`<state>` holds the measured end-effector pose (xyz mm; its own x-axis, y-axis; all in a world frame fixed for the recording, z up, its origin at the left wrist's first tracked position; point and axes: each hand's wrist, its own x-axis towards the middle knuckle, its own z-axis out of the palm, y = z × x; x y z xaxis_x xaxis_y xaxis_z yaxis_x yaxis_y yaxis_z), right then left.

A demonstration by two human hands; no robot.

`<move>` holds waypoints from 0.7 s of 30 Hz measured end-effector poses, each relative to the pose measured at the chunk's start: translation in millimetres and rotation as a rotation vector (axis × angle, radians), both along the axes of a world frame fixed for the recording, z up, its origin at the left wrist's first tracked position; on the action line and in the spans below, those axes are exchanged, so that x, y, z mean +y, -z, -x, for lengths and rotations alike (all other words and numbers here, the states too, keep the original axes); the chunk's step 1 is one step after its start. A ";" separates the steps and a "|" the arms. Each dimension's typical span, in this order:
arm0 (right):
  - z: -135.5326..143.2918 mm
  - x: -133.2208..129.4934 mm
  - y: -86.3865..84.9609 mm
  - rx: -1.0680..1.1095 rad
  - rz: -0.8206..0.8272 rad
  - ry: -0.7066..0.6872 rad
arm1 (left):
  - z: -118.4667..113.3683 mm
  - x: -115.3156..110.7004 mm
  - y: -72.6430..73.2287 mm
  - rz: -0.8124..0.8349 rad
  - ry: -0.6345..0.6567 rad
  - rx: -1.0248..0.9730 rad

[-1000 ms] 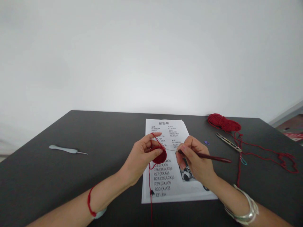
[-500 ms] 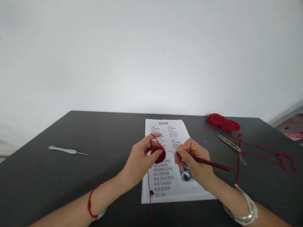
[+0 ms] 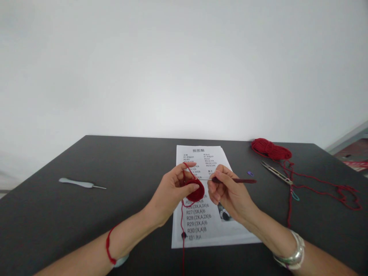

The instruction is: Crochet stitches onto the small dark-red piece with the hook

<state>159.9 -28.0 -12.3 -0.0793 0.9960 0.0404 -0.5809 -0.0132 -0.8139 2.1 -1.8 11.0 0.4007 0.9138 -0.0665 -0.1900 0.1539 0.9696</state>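
**Hook levelling out over the pattern sheet**

Dark tabletop [image 3: 57, 214] is carrying one printed pattern sheet [image 3: 214, 230]. Above it, the left hand [image 3: 172, 191] is pinching the red crocheted disc [image 3: 196, 191], while the right hand [image 3: 230, 193] is gripping the crochet hook [image 3: 234, 180], now swinging level from its earlier downward slant (likely working a stitch). Lying around: one yarn skein [image 3: 271, 149], one grey-handled hook [image 3: 77, 183], one pair of snips [image 3: 277, 172], two stitch markers.
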 end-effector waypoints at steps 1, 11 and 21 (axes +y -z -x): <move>0.9 -0.1 0.4 0.019 0.018 -0.022 | -0.2 0.0 0.0 0.003 0.000 0.008; 3.4 -1.0 4.6 0.105 0.065 -0.128 | 1.5 0.2 -0.2 0.046 0.062 0.038; -8.8 1.9 1.2 -0.144 -0.044 -0.064 | 2.7 1.1 1.7 0.031 0.104 0.036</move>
<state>168.6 -26.1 -13.5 -0.1508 0.9862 0.0680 -0.4571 -0.0086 -0.8894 -0.6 -0.7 9.4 0.4903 0.8646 -0.1102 -0.1370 0.2013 0.9699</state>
